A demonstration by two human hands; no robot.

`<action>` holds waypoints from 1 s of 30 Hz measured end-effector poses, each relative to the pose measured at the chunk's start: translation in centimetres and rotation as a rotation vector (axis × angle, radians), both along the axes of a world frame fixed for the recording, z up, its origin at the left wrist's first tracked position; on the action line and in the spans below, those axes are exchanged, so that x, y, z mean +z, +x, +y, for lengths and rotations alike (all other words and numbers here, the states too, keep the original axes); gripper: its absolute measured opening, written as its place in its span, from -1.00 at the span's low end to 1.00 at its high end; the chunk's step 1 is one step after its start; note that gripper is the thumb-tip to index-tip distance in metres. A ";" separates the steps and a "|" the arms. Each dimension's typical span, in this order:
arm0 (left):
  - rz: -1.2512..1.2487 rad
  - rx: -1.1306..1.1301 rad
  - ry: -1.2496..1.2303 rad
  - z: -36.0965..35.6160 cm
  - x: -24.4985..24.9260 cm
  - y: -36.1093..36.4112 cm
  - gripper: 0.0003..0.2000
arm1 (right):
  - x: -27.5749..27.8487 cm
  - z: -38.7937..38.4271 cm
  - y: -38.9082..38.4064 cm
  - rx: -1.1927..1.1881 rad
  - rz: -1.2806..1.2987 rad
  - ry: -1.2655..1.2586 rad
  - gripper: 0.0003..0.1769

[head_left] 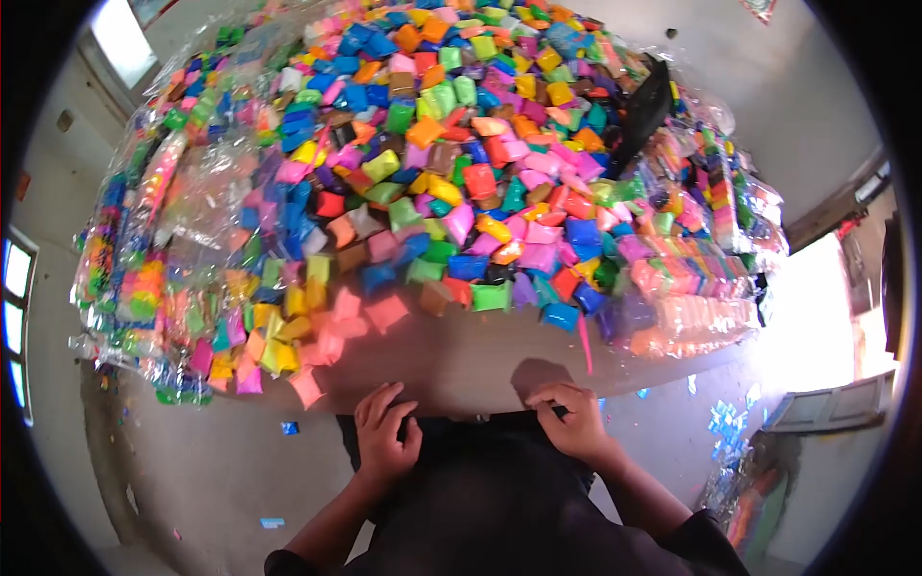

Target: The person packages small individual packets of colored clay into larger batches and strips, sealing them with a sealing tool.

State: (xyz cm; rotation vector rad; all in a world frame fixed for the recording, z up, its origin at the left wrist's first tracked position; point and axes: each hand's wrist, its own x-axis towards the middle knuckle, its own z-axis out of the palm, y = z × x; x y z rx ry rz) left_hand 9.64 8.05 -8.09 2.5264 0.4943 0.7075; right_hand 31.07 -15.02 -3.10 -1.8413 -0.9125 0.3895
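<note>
My left hand [386, 432] is at the near edge of the brown table [461, 360], its fingers loosely bent and apart with nothing in them. At the same edge, further right, my right hand [573, 420] has its fingers curled in towards the thumb; I see no object in it. Nearest to my left hand lie salmon-pink packets [305, 386] and yellow packets [279, 355]. A thin pink strip [585, 346] lies just beyond my right hand. Blue packets [560, 317] lie beside the strip. Both hands are apart from the pile of small, colourful, soft-looking packets [480, 180].
Clear plastic bags [204, 197] of packets line the left side, and more filled bags [696, 322] lie on the right. A black piece [645, 113] rests on the pile. Blue scraps [730, 427] litter the floor [240, 470].
</note>
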 end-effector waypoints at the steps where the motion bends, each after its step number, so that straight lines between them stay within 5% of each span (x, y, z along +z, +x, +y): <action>1: -0.043 -0.007 0.045 0.1 -0.8 0.1 -0.72 | -1.4 0.0 0.2 -0.029 -0.063 -0.011 -0.86; 6: -0.132 0.048 0.291 -0.4 -4.6 0.9 -0.64 | -5.3 0.7 -0.2 -0.123 -0.454 0.147 -0.86; 12: -0.134 0.098 0.257 -1.1 -4.5 1.3 -0.62 | -5.0 0.6 -0.5 -0.157 -0.480 0.095 -0.85; 14: -0.119 0.084 0.302 -0.7 -4.8 1.0 -0.64 | -5.0 -0.7 0.0 0.004 -0.392 0.164 -0.85; 17: -0.122 0.082 0.319 -0.3 -5.1 0.8 -0.69 | -2.5 -6.0 0.0 -0.144 -0.358 0.128 -0.85; 21: -0.137 0.109 0.337 -1.0 -5.8 1.7 -0.75 | 0.7 -19.2 8.9 -0.780 -0.895 -0.097 -0.88; 23: -0.149 0.146 0.383 -1.0 -5.6 1.9 -0.72 | 2.7 -24.5 15.8 -1.230 -0.646 -0.061 -0.77; 26: -0.152 0.142 0.386 -1.1 -5.1 2.1 -0.71 | -0.7 -32.2 25.6 -1.328 -0.478 -0.244 -0.72; 28: -0.137 0.147 0.371 -1.1 -4.9 1.6 -0.68 | -7.3 -39.4 32.0 -1.107 -0.614 -0.568 -0.62; 30: -0.107 0.118 0.341 -1.2 -4.4 1.5 -0.64 | -11.9 -42.6 36.5 -0.998 -0.667 -0.621 -0.49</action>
